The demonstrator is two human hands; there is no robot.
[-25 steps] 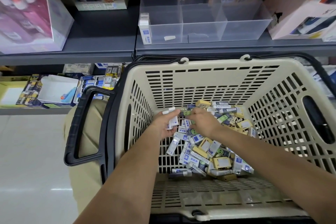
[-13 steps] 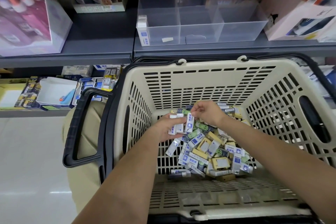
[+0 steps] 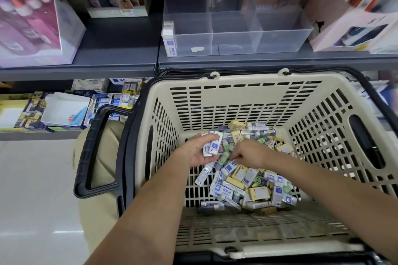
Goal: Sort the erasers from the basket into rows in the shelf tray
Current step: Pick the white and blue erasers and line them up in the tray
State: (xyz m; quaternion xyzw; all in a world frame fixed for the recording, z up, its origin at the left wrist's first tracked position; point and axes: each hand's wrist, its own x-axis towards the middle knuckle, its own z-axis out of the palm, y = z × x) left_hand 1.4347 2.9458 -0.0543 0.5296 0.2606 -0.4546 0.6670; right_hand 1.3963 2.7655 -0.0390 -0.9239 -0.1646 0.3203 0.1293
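Erasers [image 3: 243, 180] lie in a loose heap on the floor of the beige slotted basket [image 3: 243, 101], directly below and beyond both sets of fingers. The heap mixes white-and-blue sleeved erasers, yellow-sleeved erasers and a few pale green ones.

The left hand [image 3: 201, 150] is inside the basket, palm turned up, with its fingers closed around a small stack of white-and-blue erasers [image 3: 212, 146]. The stack stands above the heap, not touching it.

The right hand [image 3: 249, 154] is just to the right of the left-hand fingers. Its fingers [image 3: 233, 156] are drawn together and point down at the heap, at a white-and-blue eraser lying just beneath them. Whether they grip an eraser cannot be told from this view.

The clear shelf tray [image 3: 237, 34] sits on the grey shelf [image 3: 120, 58], well beyond the fingers and above the far rim of the basket. It is divided into compartments. A short row of white-and-blue erasers [image 3: 170, 36] stands upright against its left end wall. The other compartments hold no visible erasers.

The black basket handle [image 3: 94, 148] hangs folded down, to the left of the left-hand fingers.
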